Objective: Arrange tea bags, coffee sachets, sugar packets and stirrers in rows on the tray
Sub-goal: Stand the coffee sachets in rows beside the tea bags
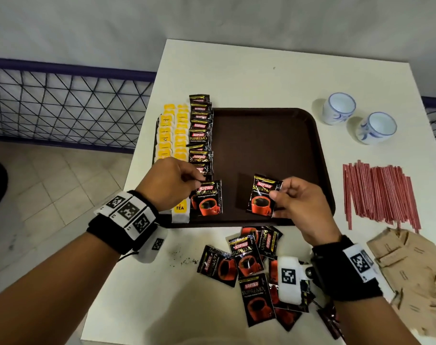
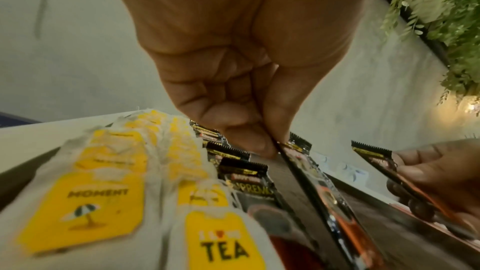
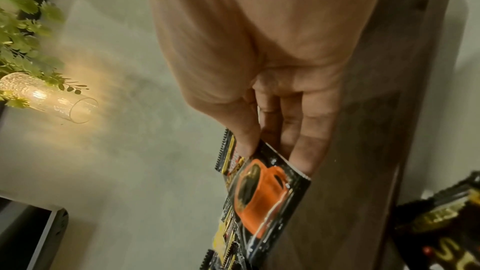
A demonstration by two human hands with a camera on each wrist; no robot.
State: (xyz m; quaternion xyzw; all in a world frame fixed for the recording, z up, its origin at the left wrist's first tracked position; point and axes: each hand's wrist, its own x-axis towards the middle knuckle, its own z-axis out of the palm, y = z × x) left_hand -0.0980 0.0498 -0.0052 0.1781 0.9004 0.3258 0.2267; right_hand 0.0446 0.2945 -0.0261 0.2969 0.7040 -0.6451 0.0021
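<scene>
A dark brown tray (image 1: 274, 145) lies on the white table. Along its left side run two rows of yellow-tagged tea bags (image 1: 173, 135) and a row of black coffee sachets (image 1: 200, 135). My left hand (image 1: 173, 181) pinches the top corner of a coffee sachet (image 1: 207, 197) at the near end of that row; the left wrist view shows this sachet (image 2: 306, 174) edge-on under the fingertips. My right hand (image 1: 296, 205) pinches a second coffee sachet (image 1: 261, 195) above the tray's near middle, seen close in the right wrist view as an orange-cup sachet (image 3: 262, 194).
Several loose coffee sachets (image 1: 246, 267) lie on the table in front of the tray. Red stirrers (image 1: 378, 192) are heaped to the right, brown sugar packets (image 1: 411, 267) at the near right. Two white and blue cups (image 1: 358, 118) stand behind them. A railing (image 1: 62, 103) runs to the left.
</scene>
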